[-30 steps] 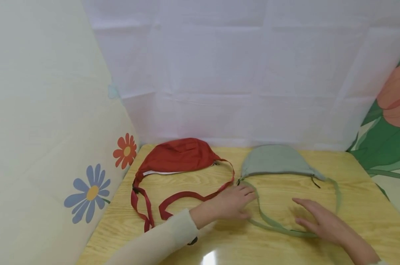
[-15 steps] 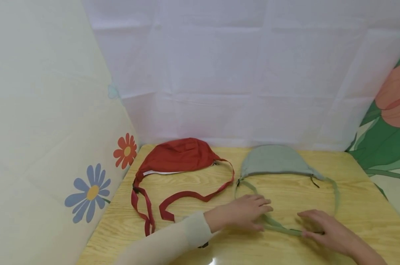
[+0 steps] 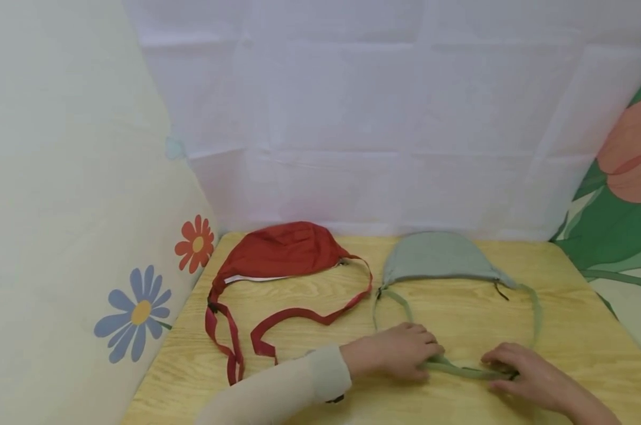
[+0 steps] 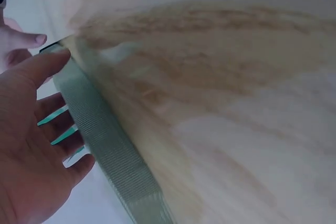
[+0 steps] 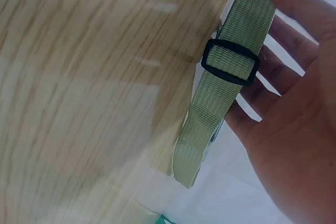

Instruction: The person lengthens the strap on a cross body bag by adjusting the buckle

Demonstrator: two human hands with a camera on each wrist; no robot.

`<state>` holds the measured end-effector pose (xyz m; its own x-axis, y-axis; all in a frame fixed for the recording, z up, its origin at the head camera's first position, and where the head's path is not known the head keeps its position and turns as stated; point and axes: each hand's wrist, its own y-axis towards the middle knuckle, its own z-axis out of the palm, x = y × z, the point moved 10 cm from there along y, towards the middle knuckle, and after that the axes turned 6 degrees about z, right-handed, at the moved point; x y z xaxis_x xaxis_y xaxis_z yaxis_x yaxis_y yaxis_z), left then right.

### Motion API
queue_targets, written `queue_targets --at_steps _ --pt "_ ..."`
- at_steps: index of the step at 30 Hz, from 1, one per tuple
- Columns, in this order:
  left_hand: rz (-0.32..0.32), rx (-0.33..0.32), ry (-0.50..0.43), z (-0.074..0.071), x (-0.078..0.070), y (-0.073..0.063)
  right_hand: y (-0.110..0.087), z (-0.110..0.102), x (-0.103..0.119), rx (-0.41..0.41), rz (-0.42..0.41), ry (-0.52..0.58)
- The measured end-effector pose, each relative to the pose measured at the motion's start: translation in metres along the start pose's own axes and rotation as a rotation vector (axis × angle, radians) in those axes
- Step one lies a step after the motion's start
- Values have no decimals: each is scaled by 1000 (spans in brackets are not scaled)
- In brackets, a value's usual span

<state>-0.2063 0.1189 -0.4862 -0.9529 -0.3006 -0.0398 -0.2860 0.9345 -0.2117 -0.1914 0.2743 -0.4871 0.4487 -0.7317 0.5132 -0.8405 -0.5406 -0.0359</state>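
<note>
A grey-green belt bag [image 3: 437, 257] lies on the table with its green webbing strap [image 3: 466, 372] looped toward me. My left hand [image 3: 405, 352] grips the strap at its near stretch. In the left wrist view the thumb lies over the strap [image 4: 107, 135] and the fingers pass behind it. Farther right, my right hand [image 3: 530, 378] holds the same strap between thumb and fingers. Beside those fingers, the right wrist view shows a black slider buckle [image 5: 230, 61] on the webbing.
A red belt bag [image 3: 288, 251] lies to the left, its red strap [image 3: 294, 313] spread in loops toward my left sleeve [image 3: 294, 383]. Behind the wooden table [image 3: 320, 295] hangs a white cloth [image 3: 326, 118]. Flower-printed panels stand at both sides.
My left hand has moved right and toward me, from beside the bag's left end onto the near strap. My right hand has come down and taken hold of the strap.
</note>
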Motion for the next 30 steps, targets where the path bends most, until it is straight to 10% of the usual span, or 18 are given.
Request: queue_targets --at_steps 30 --pt "-150 -79 -271 -21 44 1 12 -35 -2 -1 40 133"
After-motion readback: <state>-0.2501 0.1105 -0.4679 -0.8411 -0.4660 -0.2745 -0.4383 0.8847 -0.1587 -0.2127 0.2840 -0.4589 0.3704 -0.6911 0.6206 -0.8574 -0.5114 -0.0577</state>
